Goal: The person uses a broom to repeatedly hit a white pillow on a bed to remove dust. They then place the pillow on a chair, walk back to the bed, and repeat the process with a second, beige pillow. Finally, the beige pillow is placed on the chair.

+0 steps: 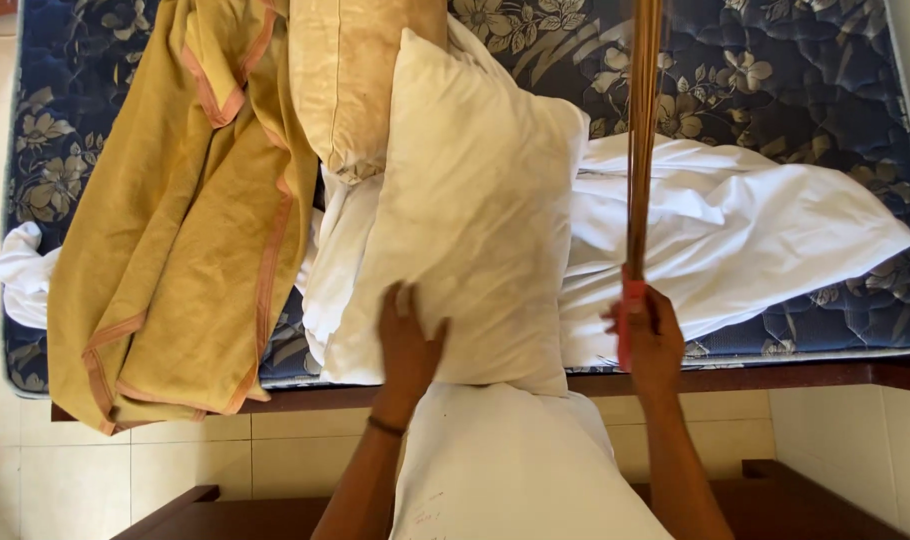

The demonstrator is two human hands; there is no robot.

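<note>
Your left hand point(407, 338) lay open on the white pillow point(465, 220); your right hand point(653, 335) gripped the stick broom point(643, 130). A careless swing risked snagging the white sheet point(735, 240).

The scene is lit softly and evenly, and only faint shadows are cast under the white pillow point(465, 210) and the mattress point(775, 80) edge. No glare is seen. Slight blur is noticed on the stick bundle point(643, 130).

left hand point(407, 340) flat, fingers spread; right hand point(653, 340) fisted, both arms extended.
</note>
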